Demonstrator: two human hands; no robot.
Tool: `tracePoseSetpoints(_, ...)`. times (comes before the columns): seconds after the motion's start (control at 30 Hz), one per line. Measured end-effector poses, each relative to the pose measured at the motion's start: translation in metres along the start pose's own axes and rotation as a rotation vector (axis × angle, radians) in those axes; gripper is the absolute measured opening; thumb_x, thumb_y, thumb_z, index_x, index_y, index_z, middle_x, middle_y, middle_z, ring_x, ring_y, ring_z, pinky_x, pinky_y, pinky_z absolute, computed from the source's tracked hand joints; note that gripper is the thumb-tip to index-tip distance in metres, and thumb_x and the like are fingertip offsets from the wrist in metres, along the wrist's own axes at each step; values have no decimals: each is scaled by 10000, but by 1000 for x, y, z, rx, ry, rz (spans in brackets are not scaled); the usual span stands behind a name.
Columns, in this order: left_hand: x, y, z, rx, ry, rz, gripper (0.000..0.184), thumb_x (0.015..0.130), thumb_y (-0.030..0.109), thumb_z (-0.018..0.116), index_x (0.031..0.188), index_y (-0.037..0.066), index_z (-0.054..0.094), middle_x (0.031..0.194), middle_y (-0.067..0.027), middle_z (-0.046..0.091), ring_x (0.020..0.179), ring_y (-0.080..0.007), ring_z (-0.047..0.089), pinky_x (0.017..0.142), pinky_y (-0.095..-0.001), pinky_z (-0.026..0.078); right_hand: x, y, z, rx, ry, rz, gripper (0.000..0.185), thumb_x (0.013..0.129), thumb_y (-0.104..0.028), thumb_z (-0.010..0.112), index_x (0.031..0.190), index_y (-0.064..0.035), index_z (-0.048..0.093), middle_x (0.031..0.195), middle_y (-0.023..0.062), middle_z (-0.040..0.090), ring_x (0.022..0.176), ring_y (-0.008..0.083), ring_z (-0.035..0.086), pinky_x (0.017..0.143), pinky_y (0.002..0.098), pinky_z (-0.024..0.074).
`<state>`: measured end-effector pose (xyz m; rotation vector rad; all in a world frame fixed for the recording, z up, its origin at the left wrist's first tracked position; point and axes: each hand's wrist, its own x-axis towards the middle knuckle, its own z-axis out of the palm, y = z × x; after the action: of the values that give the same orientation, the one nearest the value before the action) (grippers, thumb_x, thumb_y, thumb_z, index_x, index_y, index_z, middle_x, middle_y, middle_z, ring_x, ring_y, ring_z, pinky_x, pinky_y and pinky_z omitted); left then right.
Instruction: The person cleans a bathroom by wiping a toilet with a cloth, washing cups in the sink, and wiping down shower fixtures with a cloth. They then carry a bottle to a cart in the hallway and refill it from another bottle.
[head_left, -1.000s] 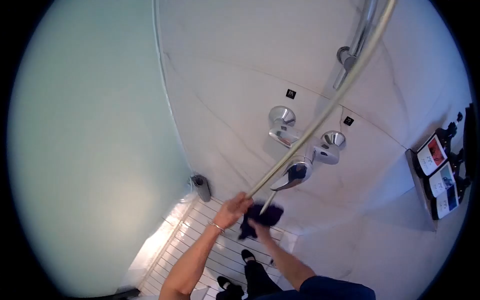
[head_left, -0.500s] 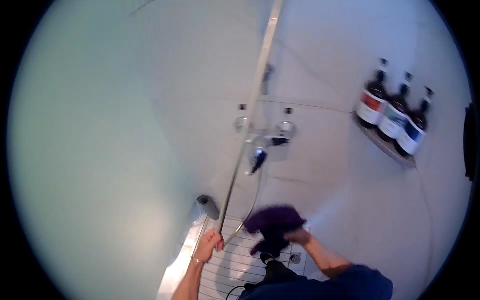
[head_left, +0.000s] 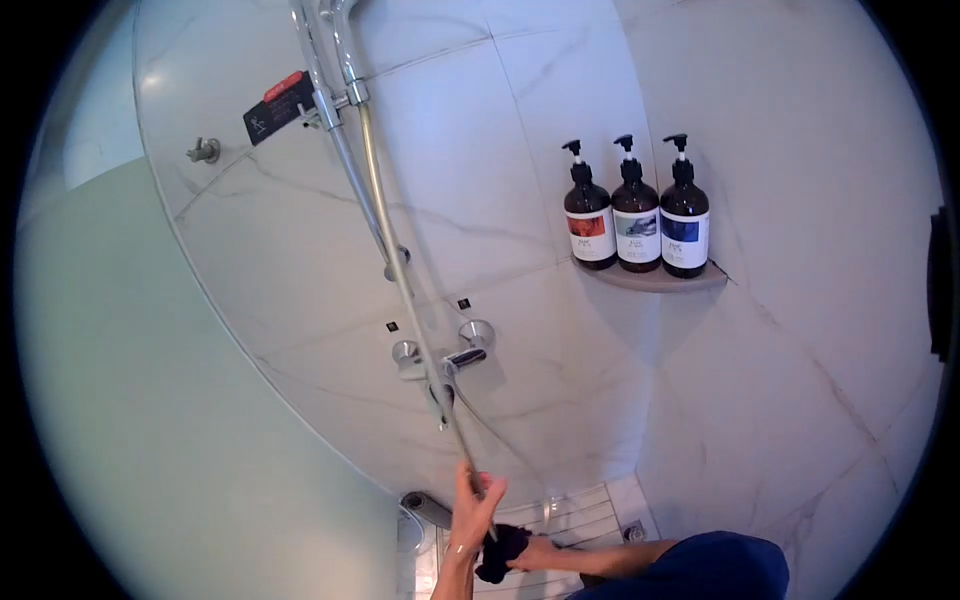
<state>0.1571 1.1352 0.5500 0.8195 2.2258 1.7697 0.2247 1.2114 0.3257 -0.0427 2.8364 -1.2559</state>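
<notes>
A long shower hose (head_left: 405, 290) runs down the wall from the hand shower past the mixer tap (head_left: 440, 370). My left hand (head_left: 474, 508) is closed round its lower stretch, below the tap. Close by on the right, my right hand (head_left: 535, 554) grips a bunched dark purple cloth (head_left: 503, 556). The cloth sits beside the hose's lower part; whether it wraps round the hose I cannot tell. Further down, the hose is partly hidden by my hands and the cloth.
Three pump bottles (head_left: 638, 225) stand on a corner shelf (head_left: 655, 283) at right. A dark sign (head_left: 280, 108) hangs near the shower rail (head_left: 350, 165). Frosted glass (head_left: 220, 400) borders the left. A grey roll (head_left: 425, 508) and a floor drain (head_left: 633, 532) are low down.
My view has tilted up, bringing the hand shower into sight. The cloth, earlier spread out and blurred, is now bunched close to my left hand and the hose. My left hand keeps hold of the hose.
</notes>
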Motion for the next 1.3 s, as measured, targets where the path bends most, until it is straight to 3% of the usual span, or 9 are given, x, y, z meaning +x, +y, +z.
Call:
tracePoseSetpoints(0.17,3,-29,-49,105,94,-326,290,845,299,588,839,20,669,529,2,488,446,-98,442,439,-258,360,-1,97,-67,-703,16,-146,299,742,-370,583,936,-145,624,894,78,603,784,284,553,568,400,424)
tracePoseSetpoints(0.27,13,-24,-121,-185,179,-357,242,859,290,587,824,51,567,480,32,350,356,-98,329,347,-274,329,6,109,-110,-527,298,-306,214,762,-234,627,862,-46,608,810,71,606,786,237,586,664,408,456)
tracePoseSetpoints(0.33,29,-26,-141,-49,394,-289,222,838,276,609,852,59,565,461,28,354,342,-100,331,323,-276,295,-7,59,-160,517,-84,-133,238,771,-154,684,955,-18,617,955,34,622,915,169,561,800,362,452)
tracePoseSetpoints(0.43,39,-51,-154,287,623,1,519,820,191,615,1240,-32,407,795,-101,582,712,-189,582,646,-317,482,-36,43,-186,880,-24,-101,548,780,-82,696,1268,7,463,1214,51,539,1109,137,468,998,304,338)
tracePoseSetpoints(0.5,49,40,-84,1014,1011,538,651,768,116,634,1319,-29,317,1163,-178,507,1115,-274,483,972,-391,353,-48,20,-210,1069,91,-308,642,797,-78,675,1354,-20,363,1299,68,479,1169,139,434,1025,308,321)
tracePoseSetpoints(0.67,139,179,48,35,89,619,773,744,87,685,1370,34,235,1332,-179,403,1220,-283,412,1004,-419,338,-73,1,-271,1267,288,-362,553,873,-118,586,1364,-31,347,1334,71,437,1201,164,414,1048,328,304)
tracePoseSetpoints(0.9,305,214,157,-175,-632,462,979,651,209,821,1405,78,211,1298,-135,424,1196,-227,423,997,-395,364,-139,8,-302,1268,714,-325,528,885,-133,569,1357,-31,354,1323,74,445,1192,173,423,1043,333,309)
tracePoseSetpoints(1.13,304,195,180,-485,-530,546,719,585,112,852,1169,69,435,934,-14,571,848,-124,572,793,-294,490,-102,-25,-291,1164,1012,-330,504,898,-148,551,1350,-31,360,1311,77,453,1183,182,433,1038,338,315)
tracePoseSetpoints(1.3,249,125,122,-583,-797,322,862,584,179,860,1261,34,346,1103,-106,569,983,-207,589,836,-345,498,-22,-59,-289,908,1124,-339,488,906,-159,538,1344,-31,365,1302,79,459,1177,188,440,1034,342,319)
